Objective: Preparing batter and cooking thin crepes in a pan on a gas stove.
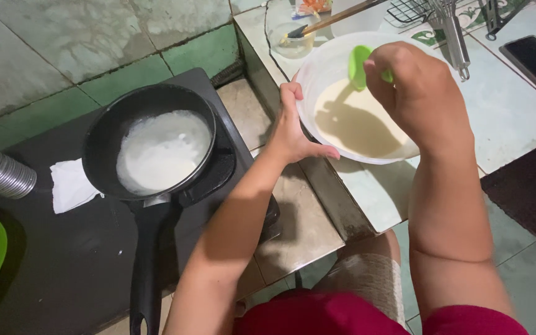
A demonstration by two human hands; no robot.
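Tiled desk [504, 118] carries a white batter bowl [317, 68], steadied at its rim by left-hand fingers [293, 99]. A green ladle [360, 65] is pinched by the right hand [417, 93]; it is best lifted level and drained before being carried to the black frying pan [156, 149].

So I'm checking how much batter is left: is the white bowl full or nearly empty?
Partly full: pale batter covers the bottom of the white bowl, its inner wall bare above.

A home kitchen, seen from above: a black non-stick frying pan [150, 149] of white batter sits on a black stove top [63, 260], beside a tiled counter [504, 118] bearing a white mixing bowl [317, 68] and metal whisk [451, 31]; worn green wall tiles [125, 77] behind.
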